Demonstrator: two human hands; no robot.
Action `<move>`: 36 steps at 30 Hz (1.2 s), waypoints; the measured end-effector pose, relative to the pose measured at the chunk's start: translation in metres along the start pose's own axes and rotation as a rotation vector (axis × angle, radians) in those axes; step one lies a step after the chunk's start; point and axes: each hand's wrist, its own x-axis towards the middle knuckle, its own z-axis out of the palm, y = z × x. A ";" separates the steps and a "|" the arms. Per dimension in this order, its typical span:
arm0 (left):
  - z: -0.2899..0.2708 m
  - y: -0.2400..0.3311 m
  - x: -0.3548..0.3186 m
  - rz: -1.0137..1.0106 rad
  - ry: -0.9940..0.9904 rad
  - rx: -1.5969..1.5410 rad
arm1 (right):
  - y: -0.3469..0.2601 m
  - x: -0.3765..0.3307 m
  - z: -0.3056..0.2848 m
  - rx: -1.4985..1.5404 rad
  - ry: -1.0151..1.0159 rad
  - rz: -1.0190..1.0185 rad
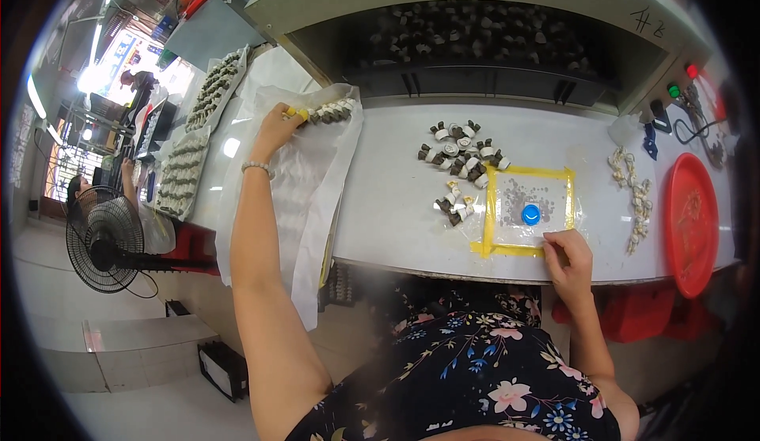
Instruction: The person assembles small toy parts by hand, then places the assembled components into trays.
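Observation:
My left hand (275, 130) reaches to the far end of a tray lined with white paper (305, 195). Yellow covers its fingertips, which are closed at the end of a row of small white-and-dark pieces (332, 111); whatever they pinch is too small to make out. My right hand (570, 255) rests with curled fingers by the near right corner of a yellow-taped square (507, 249). Any item in those fingers is hidden. On the square lies a round blue cap (530, 214) among grey spots. A loose pile of white-and-dark pieces (467, 152) sits left of it.
Behind the table, an oven-like box (475, 93) holds many similar pieces. To the right are a string of pale pieces (640, 203) and a red basin (693, 227). Filled trays (184, 173) and a black fan (103, 239) stand left, with another person (83, 188) beyond.

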 end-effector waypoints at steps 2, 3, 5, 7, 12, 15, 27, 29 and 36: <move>-0.002 -0.003 0.000 0.026 -0.003 0.034 | -0.001 0.000 0.000 -0.005 -0.001 -0.002; -0.002 -0.004 0.000 0.051 -0.005 0.070 | -0.001 0.000 0.000 -0.002 -0.003 0.010; 0.000 -0.003 -0.002 0.050 0.002 0.082 | -0.002 0.000 0.000 0.000 -0.005 0.020; 0.001 0.001 -0.004 0.050 0.010 0.093 | -0.001 0.000 0.001 -0.006 -0.001 0.014; 0.003 0.000 -0.005 0.032 0.053 0.107 | -0.004 0.000 0.001 -0.003 0.002 0.028; 0.003 0.005 -0.008 0.055 0.068 0.127 | -0.004 0.000 0.001 -0.009 -0.002 0.034; 0.014 0.012 -0.014 0.115 0.185 0.295 | -0.005 -0.001 0.003 -0.035 0.000 0.025; 0.018 0.011 -0.013 0.137 0.176 0.323 | -0.005 -0.002 0.003 -0.046 0.003 0.028; 0.025 -0.001 0.002 0.148 0.235 0.146 | 0.002 -0.004 0.002 -0.064 0.022 0.046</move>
